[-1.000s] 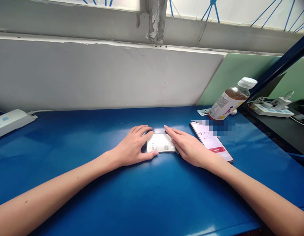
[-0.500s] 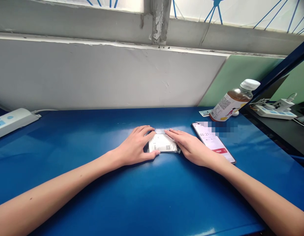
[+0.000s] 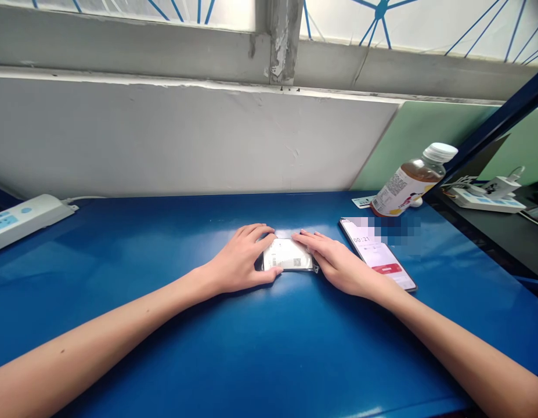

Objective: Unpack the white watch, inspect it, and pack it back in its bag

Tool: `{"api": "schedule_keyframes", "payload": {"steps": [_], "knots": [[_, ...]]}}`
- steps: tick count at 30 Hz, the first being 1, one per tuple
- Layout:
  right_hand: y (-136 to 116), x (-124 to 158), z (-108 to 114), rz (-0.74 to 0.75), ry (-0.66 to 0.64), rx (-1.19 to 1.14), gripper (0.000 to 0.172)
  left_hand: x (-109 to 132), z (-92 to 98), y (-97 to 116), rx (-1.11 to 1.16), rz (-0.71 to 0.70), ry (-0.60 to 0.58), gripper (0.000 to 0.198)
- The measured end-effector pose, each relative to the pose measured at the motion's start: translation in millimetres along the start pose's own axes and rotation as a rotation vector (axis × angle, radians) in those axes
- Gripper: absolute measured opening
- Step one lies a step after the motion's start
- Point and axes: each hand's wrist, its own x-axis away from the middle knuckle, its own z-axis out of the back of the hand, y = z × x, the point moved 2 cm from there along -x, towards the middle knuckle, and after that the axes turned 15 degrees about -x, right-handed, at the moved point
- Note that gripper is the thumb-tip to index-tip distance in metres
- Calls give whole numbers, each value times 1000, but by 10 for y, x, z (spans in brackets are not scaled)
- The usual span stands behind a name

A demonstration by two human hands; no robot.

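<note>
A small flat white package (image 3: 286, 254) in clear plastic wrap lies on the blue table. Its top carries a square code and small print. My left hand (image 3: 245, 258) is closed around the package's left end, fingers bent over the far side and thumb along the near edge. At the opposite end, my right hand (image 3: 336, 261) lies against the package with fingers stretched out, their tips by its far right corner. The right thumb cannot be made out clearly. Both ends of the package are partly covered by the hands.
Just beyond my right hand lies a phone (image 3: 377, 255) showing a timer. Behind it are a drink bottle (image 3: 410, 180) and a small card (image 3: 363, 202). A white power strip (image 3: 31, 217) sits at the left; another power strip (image 3: 486, 199) is at the far right.
The camera view has shifted slightly, so the scene sits a little lower. Both hands keep the same pose on the package.
</note>
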Motion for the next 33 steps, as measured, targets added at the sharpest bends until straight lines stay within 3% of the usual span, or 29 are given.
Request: {"api": "schedule_keyframes", "payload": {"steps": [6,12,16,19,26,33], "knots": [[31,12,40,-21,-5,-62,47,-8,15,4,-21,-17,-4,51],[24,33,7,143,28,107,50,-9,32,20,-29,-18,5,55],[1,44,47,289,164,260,34,-7,27,13,-28,3,19,55],[-10,43,106,308,220,343,22,-3,27,14,-25,12,9,54],[-25,51,125,192,96,343,23,2,32,23,-35,3,-17,54],[-29,54,99,193,72,371,25,0,30,20,-16,-17,-10,65]]}}
